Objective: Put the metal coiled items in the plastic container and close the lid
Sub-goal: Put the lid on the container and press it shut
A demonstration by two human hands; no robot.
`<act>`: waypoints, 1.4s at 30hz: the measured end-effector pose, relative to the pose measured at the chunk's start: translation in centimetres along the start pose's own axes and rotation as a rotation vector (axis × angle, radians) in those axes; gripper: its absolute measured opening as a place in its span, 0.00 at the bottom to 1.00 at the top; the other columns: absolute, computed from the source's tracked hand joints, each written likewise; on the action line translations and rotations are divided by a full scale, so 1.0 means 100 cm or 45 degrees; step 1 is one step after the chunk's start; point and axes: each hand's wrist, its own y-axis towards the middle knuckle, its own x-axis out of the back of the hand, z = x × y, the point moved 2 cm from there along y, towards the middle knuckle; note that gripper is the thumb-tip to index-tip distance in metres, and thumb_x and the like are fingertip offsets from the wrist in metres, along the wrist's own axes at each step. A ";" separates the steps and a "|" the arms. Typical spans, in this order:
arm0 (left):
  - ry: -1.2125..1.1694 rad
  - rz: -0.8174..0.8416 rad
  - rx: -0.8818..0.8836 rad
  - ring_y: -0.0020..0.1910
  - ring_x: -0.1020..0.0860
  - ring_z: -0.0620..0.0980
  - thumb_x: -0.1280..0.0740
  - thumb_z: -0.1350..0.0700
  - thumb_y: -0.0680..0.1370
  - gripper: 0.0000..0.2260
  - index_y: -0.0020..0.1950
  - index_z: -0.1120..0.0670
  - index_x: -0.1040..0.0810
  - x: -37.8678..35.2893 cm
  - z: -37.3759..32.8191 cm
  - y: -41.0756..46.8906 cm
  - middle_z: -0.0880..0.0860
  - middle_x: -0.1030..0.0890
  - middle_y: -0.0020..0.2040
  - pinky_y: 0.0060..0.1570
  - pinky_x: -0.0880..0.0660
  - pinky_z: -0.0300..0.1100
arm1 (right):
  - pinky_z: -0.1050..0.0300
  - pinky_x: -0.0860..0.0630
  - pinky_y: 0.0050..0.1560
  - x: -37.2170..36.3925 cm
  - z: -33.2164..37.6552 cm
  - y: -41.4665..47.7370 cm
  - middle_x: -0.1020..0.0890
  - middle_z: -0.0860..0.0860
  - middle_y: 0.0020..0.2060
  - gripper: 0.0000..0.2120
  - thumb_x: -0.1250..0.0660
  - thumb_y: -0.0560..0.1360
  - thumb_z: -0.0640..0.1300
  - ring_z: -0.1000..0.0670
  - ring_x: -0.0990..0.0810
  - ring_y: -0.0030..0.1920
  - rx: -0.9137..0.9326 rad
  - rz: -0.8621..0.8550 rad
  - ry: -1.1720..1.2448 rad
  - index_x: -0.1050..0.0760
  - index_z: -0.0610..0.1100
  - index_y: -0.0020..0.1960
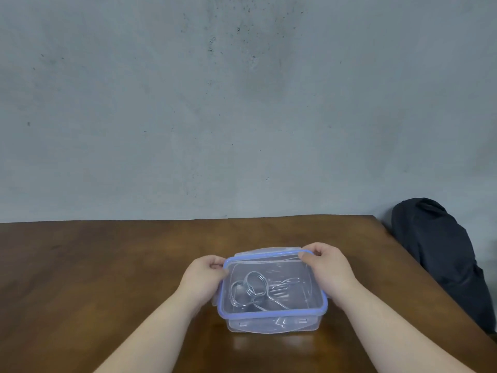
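Low in the frame, left hand (205, 274) and right hand (326, 265) pinch the lid (271, 285): light, slick plastic, best held by its far corners.

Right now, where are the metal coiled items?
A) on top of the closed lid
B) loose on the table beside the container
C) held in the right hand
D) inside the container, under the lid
D: the metal coiled items show through the clear lid inside the plastic container, while the left hand and right hand grip the lid's far corners.
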 end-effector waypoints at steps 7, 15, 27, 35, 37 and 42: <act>0.029 -0.080 0.020 0.28 0.21 0.49 0.34 0.62 0.78 0.09 0.46 0.52 0.15 -0.007 0.002 0.001 0.54 0.15 0.38 0.22 0.27 0.37 | 0.52 0.20 0.43 -0.005 -0.009 0.013 0.14 0.55 0.37 0.09 0.33 0.78 0.49 0.52 0.17 0.40 0.038 -0.045 -0.377 0.18 0.51 0.41; 0.177 -0.079 -0.031 0.32 0.23 0.50 0.35 0.60 0.76 0.09 0.45 0.56 0.15 -0.010 0.002 0.005 0.52 0.17 0.34 0.33 0.26 0.39 | 0.52 0.21 0.45 -0.004 -0.020 0.015 0.14 0.56 0.41 0.07 0.32 0.79 0.47 0.54 0.18 0.43 0.001 -0.084 -0.355 0.17 0.52 0.44; 0.315 -0.064 -0.025 0.32 0.16 0.49 0.34 0.58 0.78 0.09 0.49 0.49 0.14 -0.015 -0.009 0.009 0.50 0.13 0.39 0.27 0.25 0.35 | 0.53 0.21 0.44 0.000 -0.013 0.021 0.14 0.55 0.40 0.09 0.32 0.79 0.46 0.53 0.18 0.42 -0.046 -0.092 -0.332 0.15 0.51 0.43; 0.227 -0.058 0.061 0.19 0.25 0.48 0.33 0.60 0.79 0.08 0.52 0.54 0.14 -0.012 -0.006 0.012 0.52 0.16 0.29 0.25 0.25 0.39 | 0.50 0.19 0.48 -0.003 -0.016 0.023 0.14 0.54 0.41 0.10 0.32 0.80 0.45 0.51 0.17 0.44 -0.073 -0.097 -0.233 0.15 0.51 0.43; 0.233 -0.062 0.067 0.22 0.21 0.52 0.33 0.60 0.79 0.08 0.49 0.52 0.15 -0.013 -0.008 0.011 0.54 0.14 0.31 0.27 0.21 0.42 | 0.49 0.18 0.49 -0.004 -0.017 0.022 0.14 0.54 0.42 0.09 0.32 0.80 0.45 0.50 0.17 0.45 -0.083 -0.104 -0.196 0.15 0.50 0.43; 0.320 -0.043 0.037 0.35 0.18 0.56 0.38 0.62 0.78 0.11 0.41 0.52 0.18 -0.021 -0.008 0.010 0.52 0.14 0.38 0.35 0.22 0.44 | 0.48 0.18 0.50 -0.005 -0.019 0.019 0.14 0.53 0.42 0.09 0.33 0.80 0.45 0.50 0.17 0.45 -0.078 -0.096 -0.127 0.16 0.50 0.44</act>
